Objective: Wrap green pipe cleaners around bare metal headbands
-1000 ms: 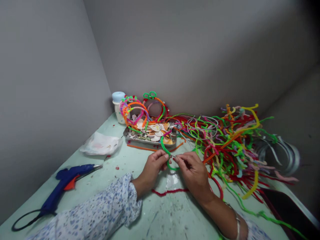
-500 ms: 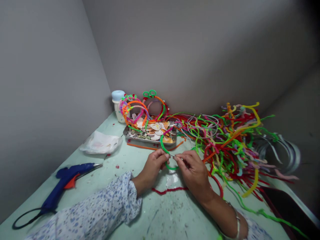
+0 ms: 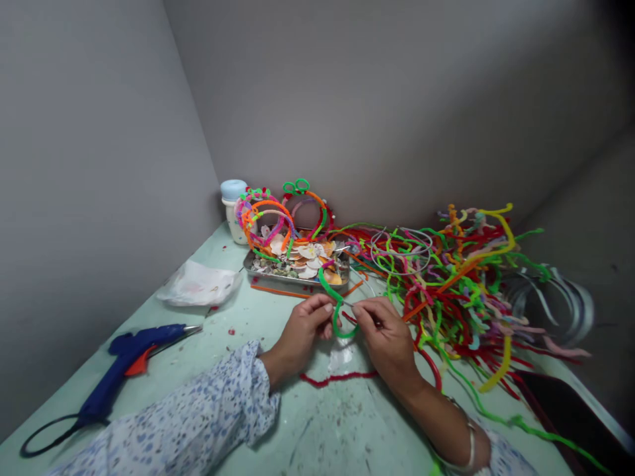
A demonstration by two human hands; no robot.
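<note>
A thin band wrapped in green pipe cleaner (image 3: 329, 285), with a bit of magenta at its far end, is between my hands. My left hand (image 3: 301, 330) is closed, thumb and fingers pinching by the green wrapping. A thin grey end (image 3: 348, 303) sticks out of the green, and my right hand (image 3: 385, 337) pinches it. Below, a loop of green pipe cleaner (image 3: 338, 327) curves towards the right hand; its end is hidden there. On the table under my hands lies a red pipe cleaner (image 3: 322, 382).
Behind is a metal tray (image 3: 278, 276) of shells, bearing several wrapped headbands (image 3: 270, 206). A heap of pipe cleaners (image 3: 446, 291) and bare bands (image 3: 575, 307) lie right. Left are a blue glue gun (image 3: 124, 363), a plastic bag (image 3: 198, 285) and a lidded bottle (image 3: 233, 211).
My right hand has moved slightly right, away from the left. The green loop now hangs more openly between the hands, and the left fingers have shifted a little down the band.
</note>
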